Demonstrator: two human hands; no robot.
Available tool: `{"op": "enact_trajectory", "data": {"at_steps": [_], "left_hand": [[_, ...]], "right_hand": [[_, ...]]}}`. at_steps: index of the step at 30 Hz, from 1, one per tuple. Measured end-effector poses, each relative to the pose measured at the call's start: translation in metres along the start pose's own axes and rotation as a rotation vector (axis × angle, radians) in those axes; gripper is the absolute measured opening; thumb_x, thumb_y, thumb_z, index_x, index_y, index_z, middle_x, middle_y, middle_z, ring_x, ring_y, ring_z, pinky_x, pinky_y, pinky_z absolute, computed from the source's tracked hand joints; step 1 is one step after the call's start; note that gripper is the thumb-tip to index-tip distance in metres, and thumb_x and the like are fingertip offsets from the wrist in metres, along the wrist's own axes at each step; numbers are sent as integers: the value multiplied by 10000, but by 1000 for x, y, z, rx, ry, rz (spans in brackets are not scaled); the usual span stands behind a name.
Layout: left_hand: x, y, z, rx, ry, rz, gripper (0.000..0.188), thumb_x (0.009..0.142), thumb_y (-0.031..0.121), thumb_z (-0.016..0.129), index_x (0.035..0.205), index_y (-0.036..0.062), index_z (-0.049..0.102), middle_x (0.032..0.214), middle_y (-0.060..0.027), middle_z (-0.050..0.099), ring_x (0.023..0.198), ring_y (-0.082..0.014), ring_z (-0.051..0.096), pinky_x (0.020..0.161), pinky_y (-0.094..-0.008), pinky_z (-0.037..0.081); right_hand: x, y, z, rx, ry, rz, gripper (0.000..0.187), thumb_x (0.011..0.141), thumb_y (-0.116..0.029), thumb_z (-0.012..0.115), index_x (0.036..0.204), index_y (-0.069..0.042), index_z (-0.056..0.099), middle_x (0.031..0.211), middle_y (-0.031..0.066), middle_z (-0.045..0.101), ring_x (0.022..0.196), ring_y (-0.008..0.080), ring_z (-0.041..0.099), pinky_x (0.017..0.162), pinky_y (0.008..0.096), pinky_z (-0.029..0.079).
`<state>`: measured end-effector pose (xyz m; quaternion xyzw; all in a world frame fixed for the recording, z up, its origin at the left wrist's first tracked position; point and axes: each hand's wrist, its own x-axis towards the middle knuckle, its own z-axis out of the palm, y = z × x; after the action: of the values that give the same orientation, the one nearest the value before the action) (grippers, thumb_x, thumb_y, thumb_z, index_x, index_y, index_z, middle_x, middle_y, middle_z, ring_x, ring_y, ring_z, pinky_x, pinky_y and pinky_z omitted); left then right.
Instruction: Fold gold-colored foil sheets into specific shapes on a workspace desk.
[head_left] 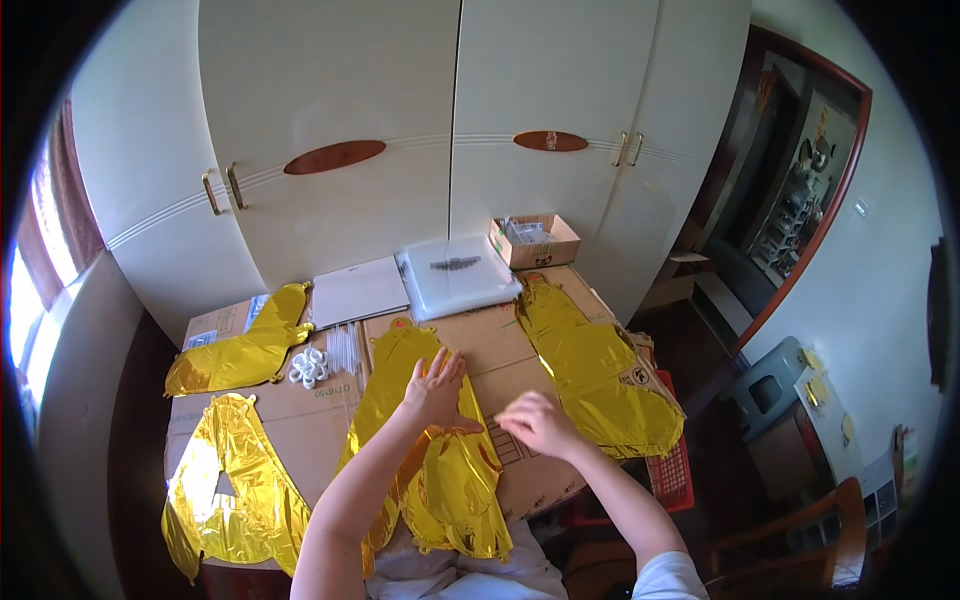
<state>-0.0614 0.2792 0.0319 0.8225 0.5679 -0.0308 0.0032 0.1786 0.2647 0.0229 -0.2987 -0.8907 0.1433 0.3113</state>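
Your left hand [437, 393] is wide over the long, shiny gold foil piece [452, 485] — nearer you than the flat, clear plastic stack [458, 288]. Your right hand [541, 424] curls — can't tell if it's holding anything.

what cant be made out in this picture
In the head view:
Middle gold balloon: partly hidden behind the left hand and forearm.
Right hand: curled, blurred; whether it holds anything is unclear.
Clear items in the cardboard box: too small to identify.
Wooden chair: cut off by lower edge.
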Motion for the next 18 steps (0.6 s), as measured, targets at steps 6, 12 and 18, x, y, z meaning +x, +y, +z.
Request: {"op": "enact_trajectory", "data": {"at_steps": [6, 12, 18], "left_hand": [[2, 1, 0, 18, 15, 4, 1317, 545, 907, 544, 1465, 4, 276, 1544, -142, 232, 1455, -324, 118, 1149, -540, 146], [-1, 0, 4, -9, 39, 2, 1316, 552, 906, 540, 1464, -5, 275, 1542, -157, 227, 1457, -332, 101, 1154, -540, 121], [-2, -2, 10, -25, 54, 2, 1340, 543, 921, 520, 1457, -28, 276, 1546, -167, 211, 1455, -356, 83, 1154, -539, 112]], "right_hand": [[65, 42, 38, -127, 25, 12, 125, 775, -286, 725, 854, -194, 760, 851, -25, 613, 898, 186, 564, 823, 347, 453], [70, 44, 45, -204, -123, 121, 357, 685, -457, 770, 992, -275, 756, 1018, -38, 599, 1053, 194, 500, 963, 415, 366], [80, 30, 23, -301, -307, 119, 580, 637, -534, 780, 1133, -242, 705, 1253, 5, 547, 1221, 235, 425, 1040, 445, 327]]}}
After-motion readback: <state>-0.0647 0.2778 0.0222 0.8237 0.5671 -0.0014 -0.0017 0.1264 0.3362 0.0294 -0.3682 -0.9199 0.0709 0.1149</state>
